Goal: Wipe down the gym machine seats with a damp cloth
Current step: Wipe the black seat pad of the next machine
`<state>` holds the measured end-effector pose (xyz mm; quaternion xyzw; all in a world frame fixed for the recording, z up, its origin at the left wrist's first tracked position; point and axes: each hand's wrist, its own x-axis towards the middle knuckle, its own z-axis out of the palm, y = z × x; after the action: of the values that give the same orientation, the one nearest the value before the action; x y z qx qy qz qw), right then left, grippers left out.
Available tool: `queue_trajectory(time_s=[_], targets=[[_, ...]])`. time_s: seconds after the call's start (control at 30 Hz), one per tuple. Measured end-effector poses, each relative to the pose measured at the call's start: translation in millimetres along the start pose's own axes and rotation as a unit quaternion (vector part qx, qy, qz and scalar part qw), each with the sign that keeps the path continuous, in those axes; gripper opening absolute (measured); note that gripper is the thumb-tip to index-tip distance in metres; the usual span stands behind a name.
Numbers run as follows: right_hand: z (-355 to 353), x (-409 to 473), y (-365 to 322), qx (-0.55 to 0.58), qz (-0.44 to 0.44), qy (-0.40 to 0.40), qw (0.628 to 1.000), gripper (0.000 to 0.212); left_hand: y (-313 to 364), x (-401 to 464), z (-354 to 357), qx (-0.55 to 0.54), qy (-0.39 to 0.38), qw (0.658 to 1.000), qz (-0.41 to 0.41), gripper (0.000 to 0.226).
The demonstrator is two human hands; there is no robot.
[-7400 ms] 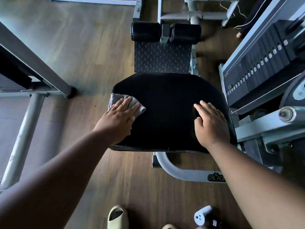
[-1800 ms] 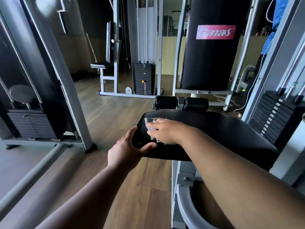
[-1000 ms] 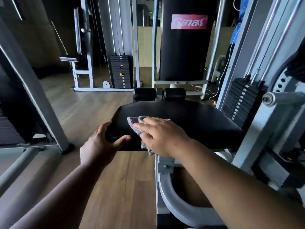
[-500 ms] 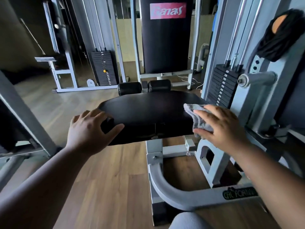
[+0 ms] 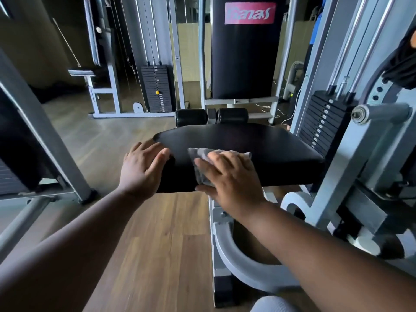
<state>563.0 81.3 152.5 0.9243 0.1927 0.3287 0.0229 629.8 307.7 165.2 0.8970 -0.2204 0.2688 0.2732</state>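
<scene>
A black padded machine seat [image 5: 258, 143] lies flat in the middle of the view. My right hand [image 5: 227, 179] presses a grey cloth [image 5: 202, 163] flat against the seat's near front edge, fingers spread and straight; part of the cloth hangs down over the edge. My left hand [image 5: 141, 170] rests on the seat's near left corner with straight fingers over the top and the thumb toward the front face.
Two black roller pads [image 5: 211, 117] and an upright black pad with a red label [image 5: 245, 48] stand behind the seat. A weight stack [image 5: 324, 122] and grey frame [image 5: 364, 167] crowd the right. A slanted grey post [image 5: 45, 136] stands left. The curved base tube [image 5: 243, 264] lies below on wooden floor.
My right hand has slid the cloth leftward from the seat's right front corner to its middle front. My left hand has stayed on the left corner.
</scene>
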Motion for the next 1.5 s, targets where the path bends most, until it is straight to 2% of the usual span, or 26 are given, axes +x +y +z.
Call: queue_trajectory(time_s=[0.07,0.13,0.17,0.2,0.27,0.3,0.33,0.37,0.4,0.47,0.53,0.57,0.63,0.77,0.93,1.0,1.1,1.13,1.2,1.33,1.5], targets=[[5,17,-27,0.015,-0.016,-0.020,1.000,0.058,-3,4,-3,-0.132,-0.008,0.989,-0.060,0.052],[5,30,-44,0.037,-0.027,-0.044,0.998,0.063,5,4,-12,-0.303,-0.003,0.936,-0.178,0.047],[2,35,-47,0.058,-0.027,-0.054,0.996,0.066,9,2,-17,-0.341,0.013,0.918,-0.201,0.043],[-3,37,-48,0.091,-0.027,-0.059,0.994,0.069,13,-2,-21,-0.340,0.035,0.919,-0.197,0.038],[-18,38,-41,0.205,-0.020,-0.095,0.974,0.072,20,-14,-28,-0.225,0.089,0.962,-0.125,0.030],[-28,38,-33,0.293,-0.006,-0.124,0.948,0.069,21,-20,-27,-0.138,0.103,0.983,-0.070,0.027],[-36,37,-22,0.373,0.013,-0.144,0.917,0.065,24,-27,-23,-0.065,0.099,0.993,-0.015,0.025],[-42,37,-9,0.419,0.036,-0.132,0.898,0.061,31,-32,-19,-0.016,0.075,0.997,0.023,0.025],[-43,38,5,0.428,0.067,-0.096,0.896,0.057,39,-35,-15,0.027,0.048,0.997,0.046,0.026],[-39,39,34,0.311,0.136,-0.039,0.940,0.051,57,-37,-4,0.103,0.022,0.992,0.072,0.033],[-30,37,47,0.141,0.188,-0.064,0.970,0.037,74,-32,7,0.140,0.033,0.986,0.082,0.037],[-25,34,48,0.088,0.186,-0.075,0.976,0.032,82,-27,13,0.143,0.036,0.986,0.080,0.037],[-15,29,47,0.038,0.161,-0.057,0.985,0.036,94,-19,27,0.143,0.043,0.986,0.075,0.030],[-9,26,49,0.038,0.157,-0.020,0.987,0.039,87,-18,34,0.181,0.057,0.976,0.105,0.038],[-5,24,50,0.052,0.169,-0.014,0.984,0.036,42,-26,10,0.204,0.081,0.965,0.145,0.045],[-5,25,50,0.051,0.171,-0.010,0.984,0.035,18,-32,0,0.187,0.088,0.972,0.116,0.042],[-4,26,48,0.043,0.164,-0.007,0.985,0.032,-2,-38,-7,0.122,0.097,0.988,0.004,0.039],[-4,27,48,0.039,0.163,-0.007,0.986,0.032,-3,-38,-6,0.106,0.097,0.990,-0.010,0.039],[-3,29,48,0.031,0.161,-0.005,0.986,0.032,3,-35,-4,0.108,0.092,0.990,0.000,0.039],[-2,29,46,0.038,0.171,0.006,0.985,0.034,49,-23,5,0.181,0.067,0.978,0.082,0.041],[-5,27,51,0.076,0.182,0.016,0.980,0.034,115,-8,40,0.149,-0.011,0.980,0.133,0.037]])
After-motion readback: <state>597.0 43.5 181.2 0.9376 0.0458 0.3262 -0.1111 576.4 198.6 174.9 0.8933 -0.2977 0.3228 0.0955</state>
